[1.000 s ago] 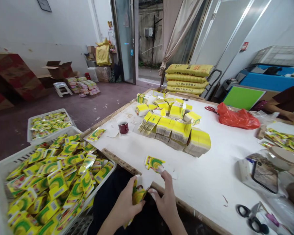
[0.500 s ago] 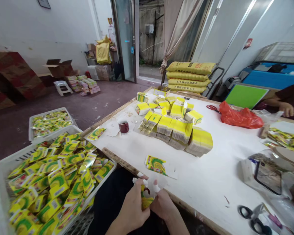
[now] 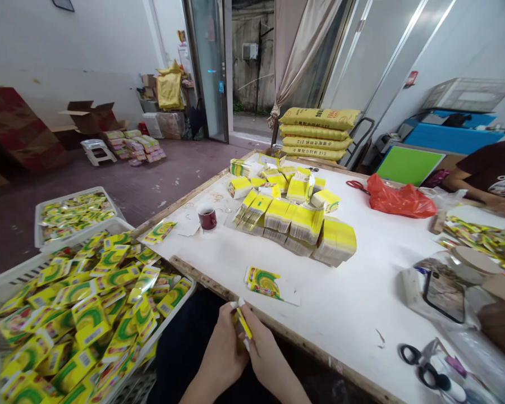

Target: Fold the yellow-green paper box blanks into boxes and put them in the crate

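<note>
Both hands, left hand (image 3: 223, 356) & right hand (image 3: 263, 353), now pressed together on packet (image 3: 243, 322).

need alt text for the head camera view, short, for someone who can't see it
Two bare hands, left hand and right hand, press a yellow packet between them at the edge of a white table. Stacks of yellow flat packs sit mid-table, and a white crate of yellow-green packets stands at left.

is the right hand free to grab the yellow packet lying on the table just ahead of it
Probably not right away: the right hand and left hand are pressed around a packet. The path to the table packet looks unobstructed.
</note>
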A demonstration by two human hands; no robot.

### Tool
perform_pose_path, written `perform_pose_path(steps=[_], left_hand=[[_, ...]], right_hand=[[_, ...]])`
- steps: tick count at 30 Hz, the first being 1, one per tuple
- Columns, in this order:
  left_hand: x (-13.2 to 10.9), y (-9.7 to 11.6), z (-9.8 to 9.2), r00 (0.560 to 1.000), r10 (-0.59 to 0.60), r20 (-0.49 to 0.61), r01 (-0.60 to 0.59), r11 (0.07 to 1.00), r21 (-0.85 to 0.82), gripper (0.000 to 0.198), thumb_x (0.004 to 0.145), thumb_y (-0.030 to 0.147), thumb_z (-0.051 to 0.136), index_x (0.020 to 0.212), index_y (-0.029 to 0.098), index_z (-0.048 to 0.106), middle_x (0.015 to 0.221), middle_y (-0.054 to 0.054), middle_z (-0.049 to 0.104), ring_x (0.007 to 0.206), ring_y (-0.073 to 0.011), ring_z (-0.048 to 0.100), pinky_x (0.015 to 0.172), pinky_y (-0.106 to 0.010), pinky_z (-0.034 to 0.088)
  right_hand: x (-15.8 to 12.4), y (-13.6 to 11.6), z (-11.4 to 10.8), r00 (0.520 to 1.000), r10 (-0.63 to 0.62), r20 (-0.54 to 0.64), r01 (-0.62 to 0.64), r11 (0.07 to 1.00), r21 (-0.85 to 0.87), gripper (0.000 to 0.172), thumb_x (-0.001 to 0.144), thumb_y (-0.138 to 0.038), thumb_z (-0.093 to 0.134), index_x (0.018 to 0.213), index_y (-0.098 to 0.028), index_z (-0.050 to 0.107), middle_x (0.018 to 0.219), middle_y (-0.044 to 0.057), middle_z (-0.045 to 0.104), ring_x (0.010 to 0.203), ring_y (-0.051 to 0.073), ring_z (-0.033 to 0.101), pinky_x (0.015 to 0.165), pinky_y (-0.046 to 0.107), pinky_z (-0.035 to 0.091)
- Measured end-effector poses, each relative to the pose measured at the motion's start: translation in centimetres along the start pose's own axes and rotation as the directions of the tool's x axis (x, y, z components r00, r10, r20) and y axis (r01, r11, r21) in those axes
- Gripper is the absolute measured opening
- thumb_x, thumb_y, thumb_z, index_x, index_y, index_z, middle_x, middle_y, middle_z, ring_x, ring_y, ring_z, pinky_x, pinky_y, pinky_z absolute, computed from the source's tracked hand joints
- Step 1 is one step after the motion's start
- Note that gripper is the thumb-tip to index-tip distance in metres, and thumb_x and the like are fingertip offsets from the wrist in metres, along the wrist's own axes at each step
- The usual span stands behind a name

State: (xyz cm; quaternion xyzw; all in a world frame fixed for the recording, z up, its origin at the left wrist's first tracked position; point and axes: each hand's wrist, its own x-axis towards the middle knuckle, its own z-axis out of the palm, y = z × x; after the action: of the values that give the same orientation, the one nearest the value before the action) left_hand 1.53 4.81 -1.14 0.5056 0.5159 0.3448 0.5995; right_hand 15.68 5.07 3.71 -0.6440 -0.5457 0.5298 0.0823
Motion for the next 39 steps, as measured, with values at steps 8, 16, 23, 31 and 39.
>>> perform_pose_path(steps=[8,16,23,31,39], left_hand=[[-0.1,-0.9,-1.6,1.0,0.019,-0.011,-0.017,0.991,0.132,0.053,0.071,0.017,0.064,0.123,0.019,0.057,0.114,-0.012,0.07,0.106,-0.0299,0.067,0.095,-0.046,0.055],[0.7,0.1,-2.8,0.993,0.059,0.107,-0.071,0.992,0.103,0.048,0.068,0.019,0.069,0.115,0.021,0.067,0.111,-0.009,0.074,0.102,-0.0271,0.071,0.093,-0.039,0.057],[1.4,0.2,-2.7,0.997,0.018,0.068,-0.028,0.989,0.144,0.05,0.069,0.022,0.07,0.119,0.019,0.065,0.111,-0.011,0.073,0.105,-0.0291,0.069,0.095,-0.042,0.056],[0.6,0.4,-3.4,0.993,-0.065,0.098,0.067,0.998,-0.017,0.053,0.077,0.038,0.07,0.125,0.018,0.059,0.12,-0.013,0.071,0.11,-0.0294,0.068,0.097,-0.041,0.055],[0.4,0.1,-3.4,0.99,-0.094,0.109,0.092,0.995,0.024,0.049,0.072,0.026,0.07,0.12,0.02,0.062,0.114,-0.009,0.074,0.104,-0.0277,0.07,0.095,-0.039,0.055]], right_hand=[[0.5,1.7,-1.0,0.991,-0.108,-0.085,0.093,0.982,-0.167,0.064,0.091,-0.013,0.047,0.154,-0.023,0.042,0.158,0.01,0.044,0.147,0.025,0.04,0.122,0.046,0.034],[0.8,-1.9,-5.6,0.97,-0.114,0.217,0.168,0.953,-0.253,0.036,0.086,-0.021,0.064,0.121,-0.026,0.072,0.146,0.012,0.055,0.141,0.029,0.048,0.113,0.042,0.042],[0.6,-0.3,-3.5,0.991,-0.064,0.121,0.081,0.986,-0.144,0.047,0.081,-0.011,0.057,0.127,-0.023,0.064,0.16,0.013,0.037,0.153,0.028,0.028,0.123,0.051,0.024],[1.1,1.1,-2.9,0.986,-0.122,0.111,0.122,0.992,0.007,0.07,0.086,-0.041,0.066,0.149,-0.019,0.042,0.158,0.017,0.039,0.149,0.031,0.035,0.123,0.051,0.025],[1.5,-1.2,-3.3,0.982,-0.073,0.174,0.112,0.968,-0.226,0.054,0.083,-0.011,0.053,0.135,-0.027,0.059,0.152,0.009,0.05,0.146,0.024,0.04,0.121,0.046,0.032]])
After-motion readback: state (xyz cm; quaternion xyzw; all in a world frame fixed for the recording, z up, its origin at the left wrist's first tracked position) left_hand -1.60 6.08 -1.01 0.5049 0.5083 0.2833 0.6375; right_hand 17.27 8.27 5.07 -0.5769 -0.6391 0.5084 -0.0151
